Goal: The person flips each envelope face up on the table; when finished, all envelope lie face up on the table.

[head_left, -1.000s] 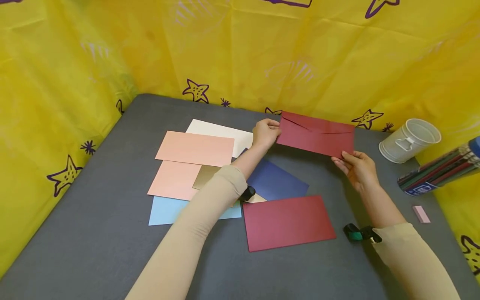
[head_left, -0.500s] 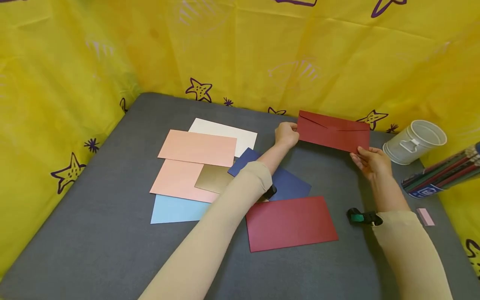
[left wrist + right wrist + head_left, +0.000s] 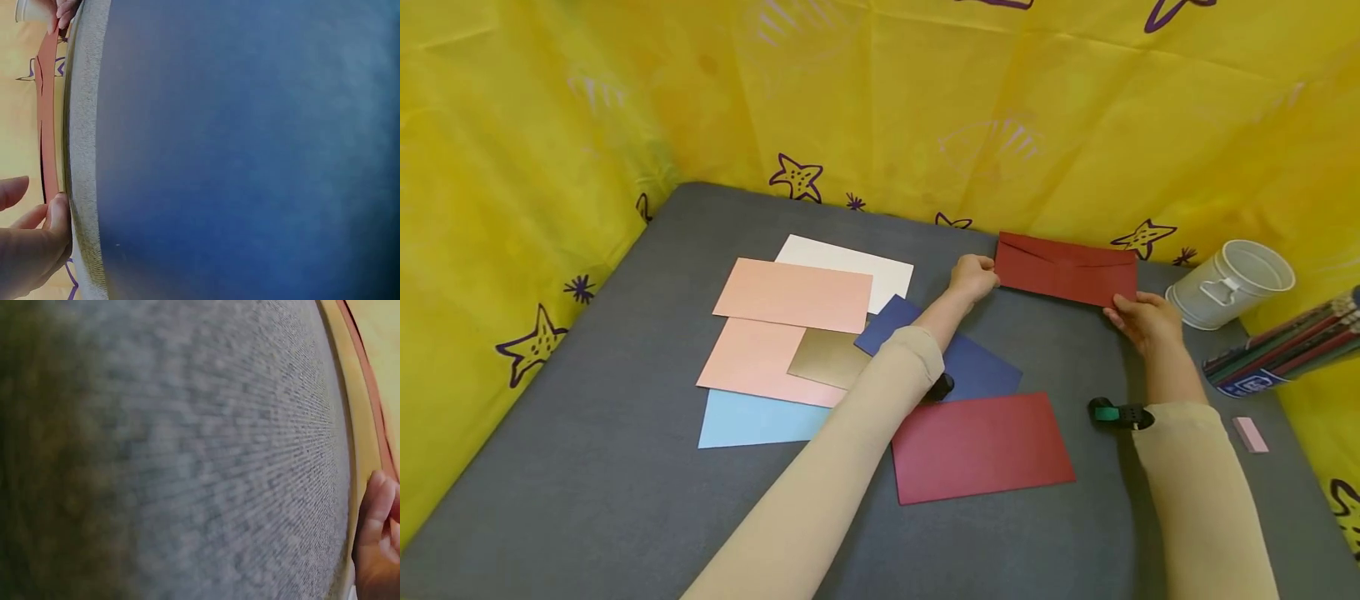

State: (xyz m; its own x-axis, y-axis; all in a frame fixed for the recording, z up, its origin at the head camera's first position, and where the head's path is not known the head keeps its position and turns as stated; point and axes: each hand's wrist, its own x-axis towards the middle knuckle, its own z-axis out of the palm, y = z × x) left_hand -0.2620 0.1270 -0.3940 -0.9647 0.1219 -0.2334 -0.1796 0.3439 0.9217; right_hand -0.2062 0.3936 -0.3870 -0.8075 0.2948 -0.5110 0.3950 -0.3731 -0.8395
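A dark red envelope (image 3: 1063,271) is held by both hands near the table's back edge, its flap side facing me. My left hand (image 3: 973,277) pinches its left end; in the left wrist view the thumb and a fingertip of that hand (image 3: 37,240) meet at the envelope's edge (image 3: 49,125). At the lower right corner, my right hand (image 3: 1150,321) grips it between thumb and fingers. The right wrist view shows only a thin strip of the envelope (image 3: 369,381) above the fingers. A second red envelope (image 3: 983,450) lies flat in front, plain side up.
Left of the hands lie overlapping envelopes: white (image 3: 846,262), pink (image 3: 793,296), another pink (image 3: 752,358), gold (image 3: 827,357), light blue (image 3: 756,419) and navy (image 3: 981,367). On the right stand a white metal pail (image 3: 1225,287) and a tub of pencils (image 3: 1285,342), with a pink eraser (image 3: 1251,434) nearby.
Both hands have carried the red envelope to the right, then lowered it slightly and tilted it back. The envelopes on the table have stayed in place.
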